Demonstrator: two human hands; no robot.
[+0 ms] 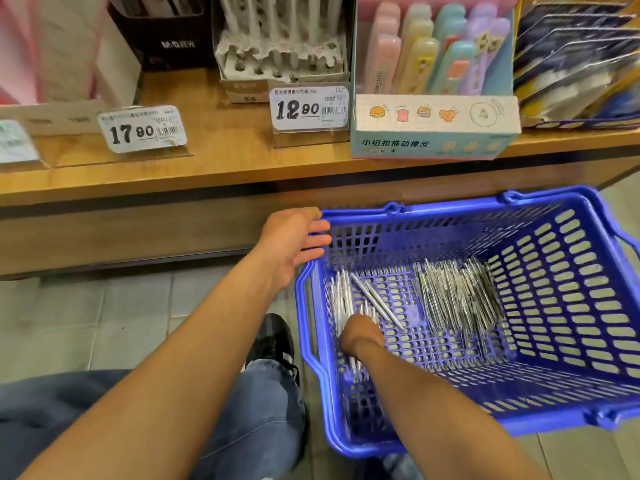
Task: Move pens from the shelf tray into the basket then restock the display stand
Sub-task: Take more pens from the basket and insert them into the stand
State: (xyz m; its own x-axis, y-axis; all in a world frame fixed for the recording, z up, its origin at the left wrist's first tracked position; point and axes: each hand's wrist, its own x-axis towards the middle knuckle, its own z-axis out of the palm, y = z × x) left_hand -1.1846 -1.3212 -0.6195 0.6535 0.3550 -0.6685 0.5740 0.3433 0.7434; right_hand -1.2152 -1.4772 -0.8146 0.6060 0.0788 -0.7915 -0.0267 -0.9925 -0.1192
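Left hand (294, 244) clasps basket (450, 210) far-left rim, thumb over top. Right hand (360, 333) down on white pens (341, 296) along basket's left floor; fingers hidden, grip untellable. Keep basket steady, pens parallel.

Bright, even light; blurred, warped edges throughout.

The right hand (362, 334) lies knuckles-up inside the blue plastic lattice basket (554, 306). Its fingers are buried among the white pens (341, 296) at the basket's left wall, so whether they hold one cannot be told. Above the basket, the grey cardboard display stand (280, 64) has its tall white sticks (273, 15) cut off by the top edge. Up and right of the basket, the dark packaged goods (575, 64) are blurred and run off the right edge. The fine print on the white price tag (308, 109) above the basket is too small to read.
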